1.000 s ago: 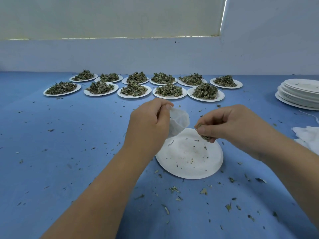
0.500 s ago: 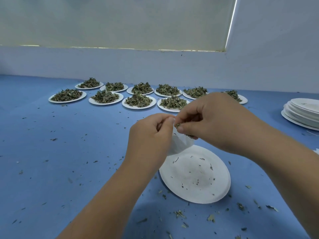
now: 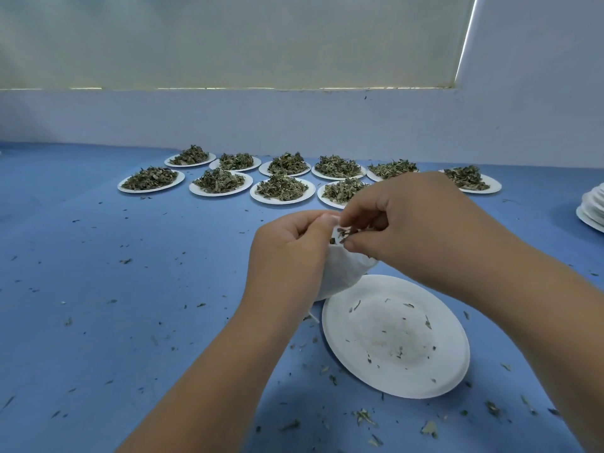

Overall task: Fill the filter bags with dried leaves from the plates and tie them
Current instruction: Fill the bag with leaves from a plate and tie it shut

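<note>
**Two hands feed a pinch of dried leaves into a white filter bag**

A person's left hand, fingers curled, grips the rim of a white filter bag and holds it above the blue bench. The bag hangs from the hand, its lower end just over the far edge of a white plate that carries only a few crumbs. The right hand, fingers bent together, pinches a small clump of dried leaves right at the bag's mouth. Farther back, two rows of plates heaped with leaves stand near the wall. A stack of empty plates sits at the right edge. Leaf flakes lie scattered across the bench.
</note>
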`<state>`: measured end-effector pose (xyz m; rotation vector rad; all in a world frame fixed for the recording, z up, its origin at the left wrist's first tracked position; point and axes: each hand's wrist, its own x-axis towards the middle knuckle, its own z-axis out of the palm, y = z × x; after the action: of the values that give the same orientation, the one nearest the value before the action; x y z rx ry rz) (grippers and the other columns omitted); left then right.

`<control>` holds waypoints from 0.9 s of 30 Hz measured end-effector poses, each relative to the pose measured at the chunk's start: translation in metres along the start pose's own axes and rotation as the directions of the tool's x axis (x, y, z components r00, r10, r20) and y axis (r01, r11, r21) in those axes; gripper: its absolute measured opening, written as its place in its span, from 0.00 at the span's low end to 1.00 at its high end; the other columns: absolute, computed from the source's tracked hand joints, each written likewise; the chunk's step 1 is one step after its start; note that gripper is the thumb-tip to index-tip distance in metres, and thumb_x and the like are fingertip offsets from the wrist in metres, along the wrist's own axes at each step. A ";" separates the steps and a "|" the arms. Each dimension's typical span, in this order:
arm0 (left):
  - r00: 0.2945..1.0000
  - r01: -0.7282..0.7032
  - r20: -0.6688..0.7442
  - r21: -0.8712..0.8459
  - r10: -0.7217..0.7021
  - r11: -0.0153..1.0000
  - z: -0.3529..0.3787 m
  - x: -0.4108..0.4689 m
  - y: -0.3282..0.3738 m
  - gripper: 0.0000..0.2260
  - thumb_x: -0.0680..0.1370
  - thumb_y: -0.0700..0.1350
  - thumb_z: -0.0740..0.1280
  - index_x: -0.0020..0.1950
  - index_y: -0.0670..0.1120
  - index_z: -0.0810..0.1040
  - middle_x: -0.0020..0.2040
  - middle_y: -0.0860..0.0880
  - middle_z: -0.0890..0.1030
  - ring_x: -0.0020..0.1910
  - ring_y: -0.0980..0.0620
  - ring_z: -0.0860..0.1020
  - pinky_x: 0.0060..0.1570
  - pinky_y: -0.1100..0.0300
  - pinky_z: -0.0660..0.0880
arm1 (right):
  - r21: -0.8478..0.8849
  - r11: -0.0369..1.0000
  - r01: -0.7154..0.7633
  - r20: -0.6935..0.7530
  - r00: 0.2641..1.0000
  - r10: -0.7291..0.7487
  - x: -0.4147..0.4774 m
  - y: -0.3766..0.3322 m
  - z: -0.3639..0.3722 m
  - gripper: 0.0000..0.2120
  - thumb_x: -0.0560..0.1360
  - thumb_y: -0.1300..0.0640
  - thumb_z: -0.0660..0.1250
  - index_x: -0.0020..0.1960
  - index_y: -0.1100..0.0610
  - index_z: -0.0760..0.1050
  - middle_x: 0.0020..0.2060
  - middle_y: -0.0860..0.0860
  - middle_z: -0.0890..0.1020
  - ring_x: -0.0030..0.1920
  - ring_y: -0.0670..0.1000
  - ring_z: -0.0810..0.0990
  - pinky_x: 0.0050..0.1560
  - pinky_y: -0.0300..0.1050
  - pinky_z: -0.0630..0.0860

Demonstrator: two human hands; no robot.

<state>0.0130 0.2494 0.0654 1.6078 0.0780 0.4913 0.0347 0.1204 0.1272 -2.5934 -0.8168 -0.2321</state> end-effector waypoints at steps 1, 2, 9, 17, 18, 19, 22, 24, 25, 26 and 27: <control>1.000 -0.009 0.011 0.004 0.009 1.000 0.001 -0.001 0.000 0.12 0.78 0.46 0.67 0.39 0.61 0.83 0.21 0.58 0.69 0.22 0.60 0.66 0.28 0.64 0.62 | 0.006 1.000 0.006 -0.007 1.000 -0.006 -0.001 0.000 0.000 0.08 0.72 0.54 0.72 0.50 0.45 0.80 0.42 0.40 0.82 0.45 0.41 0.79 0.45 0.33 0.74; 1.000 -0.020 0.021 0.016 0.020 1.000 0.002 -0.002 0.000 0.12 0.78 0.46 0.66 0.39 0.61 0.83 0.21 0.58 0.69 0.22 0.60 0.66 0.27 0.64 0.62 | 0.012 1.000 0.012 -0.013 1.000 -0.012 -0.001 -0.001 0.000 0.08 0.72 0.54 0.71 0.49 0.45 0.79 0.42 0.40 0.82 0.45 0.41 0.79 0.47 0.36 0.75; 0.999 -0.035 -0.002 0.026 0.035 0.999 0.002 -0.003 -0.002 0.12 0.78 0.45 0.66 0.40 0.59 0.84 0.22 0.58 0.71 0.22 0.61 0.68 0.28 0.65 0.63 | 0.015 0.998 0.066 0.003 0.998 -0.066 -0.007 0.003 -0.007 0.09 0.71 0.57 0.71 0.39 0.44 0.74 0.40 0.38 0.79 0.44 0.39 0.79 0.45 0.24 0.66; 0.999 -0.052 -0.008 0.045 0.052 0.998 0.004 -0.004 -0.005 0.11 0.78 0.45 0.65 0.41 0.57 0.84 0.22 0.59 0.72 0.23 0.62 0.70 0.25 0.70 0.64 | 0.033 0.991 0.127 -0.068 0.990 -0.124 -0.010 0.010 -0.010 0.13 0.71 0.63 0.69 0.35 0.47 0.72 0.35 0.42 0.79 0.41 0.40 0.75 0.45 0.34 0.71; 0.998 -0.053 -0.017 0.046 0.054 0.998 0.004 -0.004 -0.006 0.11 0.78 0.45 0.65 0.41 0.56 0.84 0.22 0.59 0.72 0.22 0.62 0.70 0.25 0.71 0.64 | 0.057 0.989 0.134 -0.105 0.986 -0.127 -0.009 0.013 -0.011 0.12 0.70 0.61 0.70 0.36 0.47 0.72 0.35 0.43 0.79 0.41 0.39 0.75 0.45 0.32 0.70; 0.998 -0.051 -0.027 0.049 0.052 0.998 0.003 -0.004 -0.006 0.10 0.78 0.45 0.65 0.41 0.56 0.84 0.22 0.60 0.72 0.22 0.62 0.70 0.25 0.71 0.64 | 0.083 0.988 0.131 -0.135 0.984 -0.120 -0.007 0.016 -0.011 0.10 0.70 0.59 0.72 0.38 0.47 0.73 0.37 0.43 0.79 0.41 0.39 0.75 0.45 0.31 0.70; 0.998 -0.044 -0.037 0.068 0.047 0.997 0.003 -0.003 -0.007 0.09 0.78 0.46 0.65 0.42 0.55 0.84 0.22 0.60 0.72 0.24 0.62 0.70 0.26 0.69 0.64 | 0.171 0.985 0.025 -0.061 0.998 -0.015 -0.002 0.030 -0.010 0.11 0.67 0.46 0.72 0.45 0.44 0.72 0.41 0.42 0.78 0.40 0.38 0.76 0.38 0.32 0.72; 0.998 -0.053 -0.030 0.080 0.055 0.995 0.003 -0.004 -0.008 0.09 0.79 0.46 0.64 0.43 0.54 0.83 0.23 0.60 0.72 0.24 0.61 0.69 0.28 0.68 0.64 | 0.300 0.944 -0.137 0.160 0.983 0.091 0.000 0.035 -0.003 0.14 0.68 0.43 0.71 0.51 0.43 0.72 0.44 0.43 0.79 0.37 0.40 0.81 0.38 0.38 0.78; 0.998 -0.059 -0.027 0.087 0.062 0.994 0.003 -0.004 -0.008 0.10 0.79 0.46 0.64 0.43 0.54 0.83 0.23 0.59 0.72 0.24 0.61 0.69 0.28 0.68 0.64 | 0.373 0.904 -0.211 0.272 0.956 0.111 -0.001 0.037 0.002 0.15 0.70 0.46 0.71 0.53 0.45 0.72 0.46 0.45 0.79 0.37 0.43 0.83 0.38 0.41 0.81; 0.997 -0.067 -0.024 0.092 0.070 0.993 0.004 -0.004 -0.008 0.10 0.79 0.45 0.64 0.42 0.54 0.83 0.23 0.59 0.72 0.24 0.61 0.69 0.27 0.68 0.65 | 0.441 0.859 -0.259 0.346 0.933 0.103 -0.001 0.038 0.008 0.14 0.72 0.51 0.71 0.55 0.48 0.73 0.48 0.49 0.80 0.38 0.46 0.84 0.37 0.42 0.81; 0.997 -0.075 -0.019 0.097 0.077 0.992 0.004 -0.005 -0.007 0.10 0.79 0.45 0.64 0.41 0.54 0.83 0.23 0.59 0.72 0.24 0.61 0.69 0.26 0.69 0.66 | 0.505 0.816 -0.281 0.378 0.922 0.084 -0.001 0.038 0.012 0.13 0.73 0.56 0.71 0.56 0.51 0.73 0.48 0.52 0.80 0.38 0.48 0.84 0.37 0.42 0.81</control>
<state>0.0118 0.2450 0.0573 1.7046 0.0588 0.5720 0.0566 0.0970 0.1033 -2.1478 -0.6106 0.4665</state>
